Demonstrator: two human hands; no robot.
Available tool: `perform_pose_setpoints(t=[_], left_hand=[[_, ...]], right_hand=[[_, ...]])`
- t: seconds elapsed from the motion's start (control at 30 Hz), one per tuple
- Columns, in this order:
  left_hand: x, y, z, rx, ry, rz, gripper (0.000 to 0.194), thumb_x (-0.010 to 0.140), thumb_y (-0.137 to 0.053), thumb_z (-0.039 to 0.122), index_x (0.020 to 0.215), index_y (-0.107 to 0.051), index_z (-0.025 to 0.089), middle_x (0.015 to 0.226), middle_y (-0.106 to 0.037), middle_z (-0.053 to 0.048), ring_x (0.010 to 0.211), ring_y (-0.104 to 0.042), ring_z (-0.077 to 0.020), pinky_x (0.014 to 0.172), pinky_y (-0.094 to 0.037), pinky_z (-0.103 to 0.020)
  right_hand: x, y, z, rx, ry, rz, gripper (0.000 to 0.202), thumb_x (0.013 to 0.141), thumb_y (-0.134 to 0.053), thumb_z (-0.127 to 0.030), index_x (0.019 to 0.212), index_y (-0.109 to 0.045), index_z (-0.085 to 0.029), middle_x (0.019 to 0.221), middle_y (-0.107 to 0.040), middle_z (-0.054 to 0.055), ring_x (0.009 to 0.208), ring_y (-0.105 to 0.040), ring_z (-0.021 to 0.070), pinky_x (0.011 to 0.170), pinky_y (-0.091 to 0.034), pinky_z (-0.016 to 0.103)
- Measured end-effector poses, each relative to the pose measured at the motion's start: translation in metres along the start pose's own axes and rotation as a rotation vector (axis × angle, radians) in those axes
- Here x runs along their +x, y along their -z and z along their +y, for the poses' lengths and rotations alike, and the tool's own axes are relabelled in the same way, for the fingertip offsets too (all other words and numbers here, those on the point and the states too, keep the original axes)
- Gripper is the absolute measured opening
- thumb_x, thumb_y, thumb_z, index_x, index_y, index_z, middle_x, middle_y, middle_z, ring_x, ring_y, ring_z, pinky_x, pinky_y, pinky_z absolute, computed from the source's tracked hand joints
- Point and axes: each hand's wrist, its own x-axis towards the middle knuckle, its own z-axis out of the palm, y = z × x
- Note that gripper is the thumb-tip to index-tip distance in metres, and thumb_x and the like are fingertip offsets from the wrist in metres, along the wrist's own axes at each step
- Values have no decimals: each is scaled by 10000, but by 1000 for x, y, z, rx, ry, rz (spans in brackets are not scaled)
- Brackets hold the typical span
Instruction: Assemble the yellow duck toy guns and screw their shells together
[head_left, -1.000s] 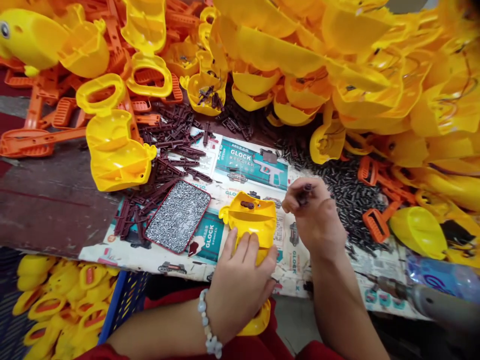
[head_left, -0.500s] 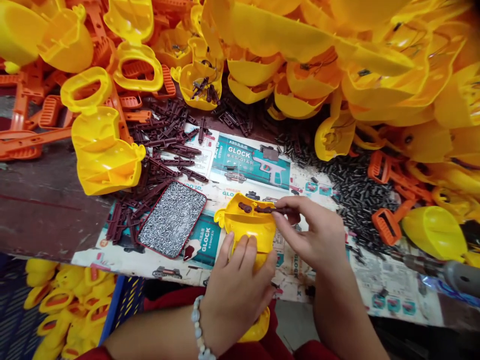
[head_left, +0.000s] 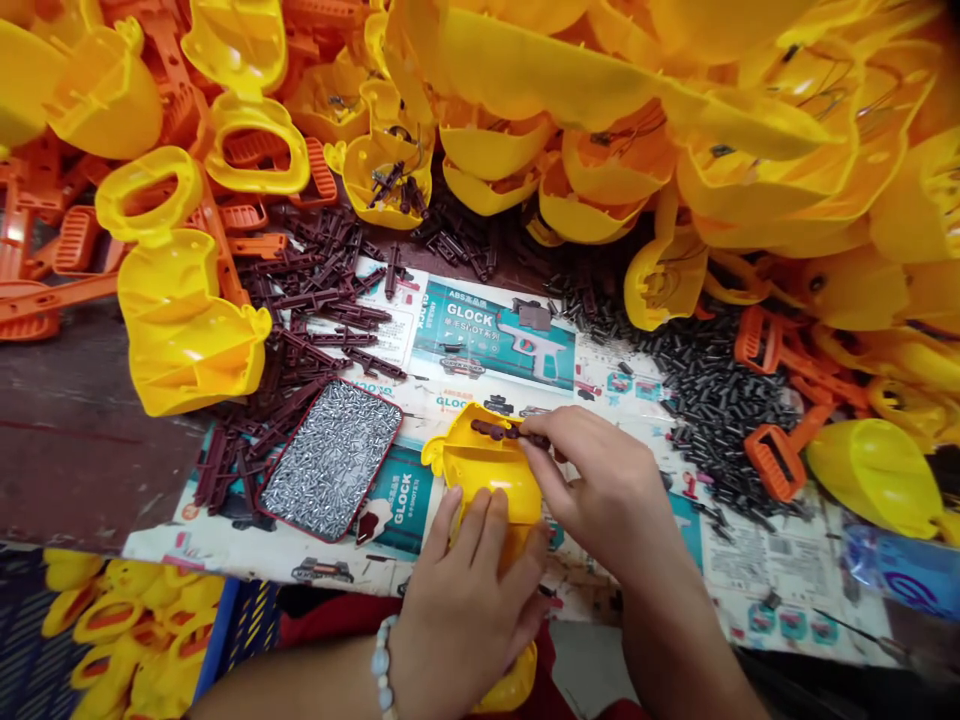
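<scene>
A yellow plastic shell half (head_left: pixel 489 474) with a small beak-like knob lies hollow side up on the printed cardboard, near the table's front edge. My left hand (head_left: pixel 469 580) holds it from the near side, fingers laid over its lower part. Between the thumb and fingers of my right hand (head_left: pixel 592 480) is the end of a dark maroon plastic rod (head_left: pixel 489 429). The rod lies along the far part of the shell's hollow; its right end is covered by my fingertips. Left of the shell stands a shallow red-rimmed tray (head_left: pixel 330 462) full of small silver pins or screws.
Maroon rods (head_left: pixel 322 300) are heaped behind the tray. Small black cylinders (head_left: pixel 712 420) form a pile at right. Yellow shells (head_left: pixel 495 150) are stacked high at the back, with orange handle parts (head_left: pixel 75 240) at left. Below the table's left edge, a blue crate (head_left: pixel 225 620) stands beside yellow pieces.
My right hand has moved left, bringing the maroon rod farther over the shell's hollow. My left hand stays on the shell. The grey tool at the right has left its former spot.
</scene>
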Motion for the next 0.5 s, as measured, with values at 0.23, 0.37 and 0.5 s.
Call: perform_pose_setpoints(t=[0.23, 0.37, 0.5], left_hand=[[2, 3, -1, 21, -5, 9, 409, 826, -569, 446, 1190, -553, 261, 1124, -620, -92, 1112, -531, -242, 1059, -259, -432], [2, 3, -1, 12, 4, -13, 423, 828, -567, 480, 1195, -543, 272, 1147, -609, -100, 1130, -525, -252, 1042, -297, -465], [-1, 3, 1, -48, 11, -30, 439, 836, -565, 465, 1218, -522, 251, 1167, -597, -129, 1141, -527, -266, 1025, -334, -508]], right_hand=[[-4, -4, 11, 150, -27, 32, 51, 912, -469, -150, 906, -519, -164, 776, -533, 8, 693, -509, 140, 627, -404, 246], [-8, 2, 14, 252, -150, 15, 187, 890, -521, -300, 1029, -486, -179, 859, -527, 27, 694, -510, 144, 587, -407, 239], [-9, 8, 12, 375, -359, -289, 405, 880, -474, -350, 1261, -389, -242, 879, -565, -2, 654, -550, 132, 570, -429, 224]])
